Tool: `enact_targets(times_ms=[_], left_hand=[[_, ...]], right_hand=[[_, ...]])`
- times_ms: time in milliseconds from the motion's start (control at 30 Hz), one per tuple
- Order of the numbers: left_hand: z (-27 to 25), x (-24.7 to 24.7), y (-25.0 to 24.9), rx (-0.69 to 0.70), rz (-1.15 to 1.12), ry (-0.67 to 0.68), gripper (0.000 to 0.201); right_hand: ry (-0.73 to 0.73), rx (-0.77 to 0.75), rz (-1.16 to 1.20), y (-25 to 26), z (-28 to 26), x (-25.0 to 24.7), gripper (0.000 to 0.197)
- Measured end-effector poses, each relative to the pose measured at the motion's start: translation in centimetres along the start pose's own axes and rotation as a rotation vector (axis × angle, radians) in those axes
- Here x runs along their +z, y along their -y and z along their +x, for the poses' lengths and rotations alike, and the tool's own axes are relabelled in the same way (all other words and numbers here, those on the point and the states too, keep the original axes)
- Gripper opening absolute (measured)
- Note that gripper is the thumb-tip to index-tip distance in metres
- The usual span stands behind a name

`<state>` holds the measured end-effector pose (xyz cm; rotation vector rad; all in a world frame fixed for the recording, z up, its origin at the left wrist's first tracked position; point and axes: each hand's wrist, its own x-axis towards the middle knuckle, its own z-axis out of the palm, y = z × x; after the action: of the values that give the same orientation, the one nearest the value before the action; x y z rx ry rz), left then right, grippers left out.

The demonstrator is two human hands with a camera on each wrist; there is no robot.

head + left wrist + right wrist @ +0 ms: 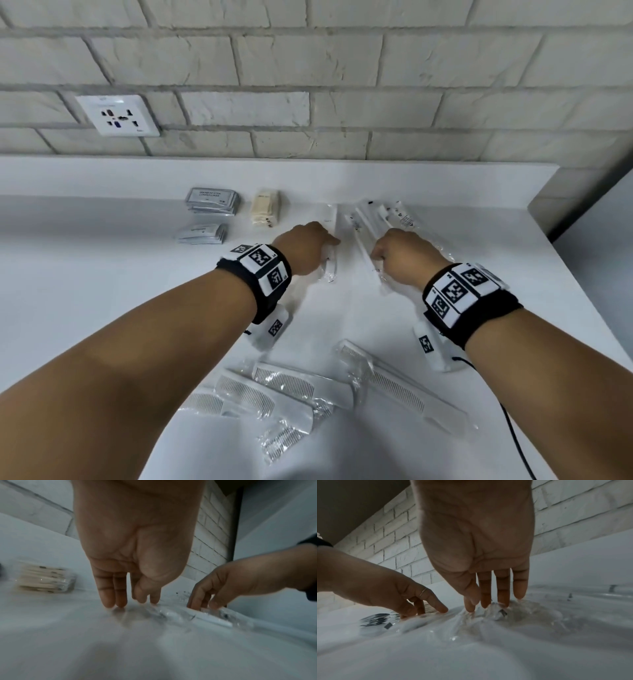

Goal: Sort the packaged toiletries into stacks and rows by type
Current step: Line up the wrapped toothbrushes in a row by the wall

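On the white surface [102,274], the heap of clear-wrapped toothbrush packets [376,219] lies at the back right, beside the cream packet stack [266,208]. The right hand [400,255] presses nearly straight fingers [485,601] onto the heap, gripping nothing. The left hand [306,245], fingers [107,599] extended, thumb and forefinger close, touches a separate toothbrush packet [331,263]; slide it flat, since the film looks slippery.
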<state>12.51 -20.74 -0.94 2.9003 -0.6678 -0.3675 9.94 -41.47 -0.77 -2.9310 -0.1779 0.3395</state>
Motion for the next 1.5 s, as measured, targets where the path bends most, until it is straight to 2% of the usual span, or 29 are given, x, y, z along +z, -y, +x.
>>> enact_targets(times_ms=[100,200,300,367,400,500,567,633,700,733,800,867,933,1000,1133,1233,1300,1333,1367,1433,1500], left_hand=[[-0.8,0.4,0.1,0.048,0.183,-0.074,0.045],[-1.3,0.8,-0.6,0.071,0.275,-0.102,0.028],[-2.0,0.9,-1.1,0.103,0.356,-0.163,0.019],[-2.6,0.5,-1.3,0.088,0.274,-0.231,0.019],[-2.8,0.2,-1.3,0.027,0.148,-0.252,0.017],[-2.6,-0.8,-0.7,-0.198,-0.297,-0.189,0.008],[-2.4,-0.7,0.3,-0.308,-0.424,-0.123,0.024],[-2.7,-0.1,1.2,-0.393,-0.356,-0.083,0.044],[-3.5,0.4,1.6,-0.352,-0.271,-0.134,0.052],[-4.3,0.3,1.4,-0.273,-0.240,-0.138,0.054],[-5.3,0.2,0.9,-0.112,-0.152,-0.028,0.054],[-6.1,0.2,0.3,-0.038,-0.035,0.156,0.048],[-6.1,0.5,0.2,-0.030,0.075,0.268,0.047],[-6.2,0.4,0.4,-0.064,0.073,0.284,0.057],[-5.6,0.9,0.8,-0.058,0.004,0.215,0.063],[-4.8,0.8,1.3,-0.072,-0.030,0.202,0.063],[-4.4,0.6,1.6,-0.093,-0.073,0.136,0.062],[-4.2,0.7,1.6,-0.113,-0.091,0.066,0.062],[-4.1,0.9,1.7,-0.138,-0.108,-0.017,0.065],[-4.0,1.2,1.6,-0.193,-0.085,-0.108,0.072],[-3.8,1.4,1.6,-0.242,-0.030,-0.107,0.076]], right_hand=[[0.014,-0.021,-0.053,0.4,-0.5,0.4,0.046],[0.052,-0.014,-0.073,0.7,-1.0,0.8,0.036],[0.079,-0.010,-0.039,0.2,-1.4,0.8,0.041],[0.086,-0.040,-0.053,-0.1,-1.6,0.6,0.041],[0.093,-0.053,-0.061,-0.2,-1.7,0.7,0.039],[0.104,-0.043,-0.066,-0.3,-2.0,0.6,0.041],[0.102,-0.032,-0.076,-0.3,-2.1,0.8,0.043],[0.079,-0.029,-0.131,-0.1,-2.1,1.0,0.042],[-0.004,-0.049,-0.232,0.4,-2.2,1.0,0.041],[-0.074,-0.059,-0.266,0.6,-2.2,1.0,0.040],[-0.174,-0.057,-0.271,1.5,-2.3,0.9,0.042],[-0.142,-0.010,-0.185,2.5,-2.2,0.7,0.043],[-0.056,0.082,-0.140,3.2,-2.0,0.6,0.039],[-0.034,0.136,-0.178,3.5,-1.4,0.8,0.032],[-0.031,0.170,-0.191,3.6,-0.4,0.7,0.043],[-0.001,0.156,-0.089,4.0,0.3,-0.3,0.050],[0.034,0.182,0.130,4.7,0.8,-1.1,0.034],[0.054,0.206,0.322,5.0,1.0,-1.4,0.023],[0.081,0.266,0.536,5.5,1.0,-1.5,0.014],[0.138,0.431,0.864,5.9,1.2,-1.1,0.015],[0.174,0.580,0.906,5.2,1.3,0.4,0.013]])
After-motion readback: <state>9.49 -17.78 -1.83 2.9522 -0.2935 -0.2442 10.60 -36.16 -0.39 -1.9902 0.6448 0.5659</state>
